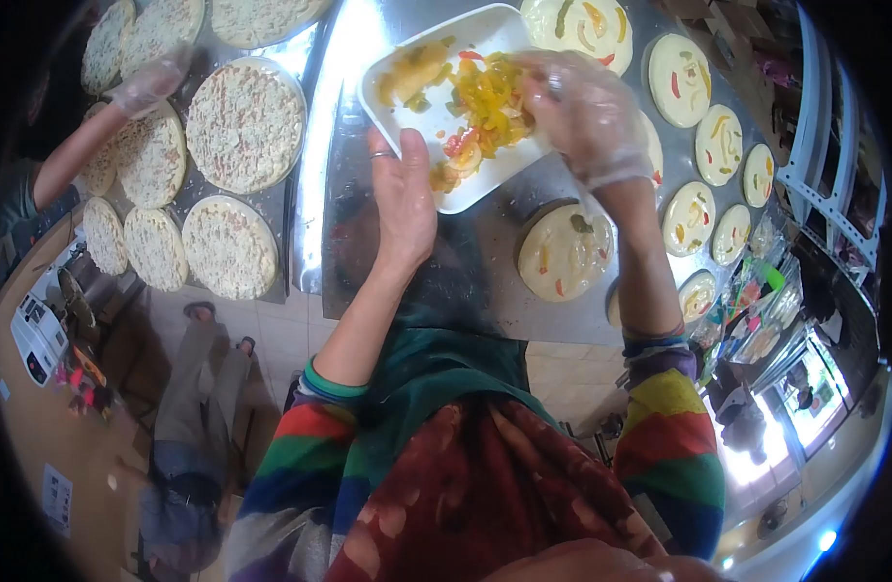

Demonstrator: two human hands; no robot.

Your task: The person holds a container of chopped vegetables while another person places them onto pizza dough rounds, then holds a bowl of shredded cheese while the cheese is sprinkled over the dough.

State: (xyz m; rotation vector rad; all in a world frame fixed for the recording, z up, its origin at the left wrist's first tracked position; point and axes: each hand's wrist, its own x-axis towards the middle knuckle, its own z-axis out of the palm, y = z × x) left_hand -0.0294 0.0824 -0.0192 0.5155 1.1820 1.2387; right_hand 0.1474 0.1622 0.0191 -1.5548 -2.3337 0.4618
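A white tray (380, 89) holding sliced yellow, green and red peppers (491, 100) is tilted above the metal table. My bare left hand (404, 199) grips its lower left edge, thumb on the rim. At the tray's right side is my right hand (586, 116) in a clear plastic glove, its fingers bent and blurred beside the peppers; whether they hold any is hidden. Below that hand, a round pizza base (565, 252) with a few pepper strips lies near the table's front edge. Another topped base (586, 29) is partly behind the tray.
Several more bases with pepper strips (688, 218) cover the right of the metal table (368, 281). On the left table, cheese-covered pizzas (244, 126) lie close together, and another person's gloved hand (155, 82) touches one. Metal racks (824, 194) stand at the right.
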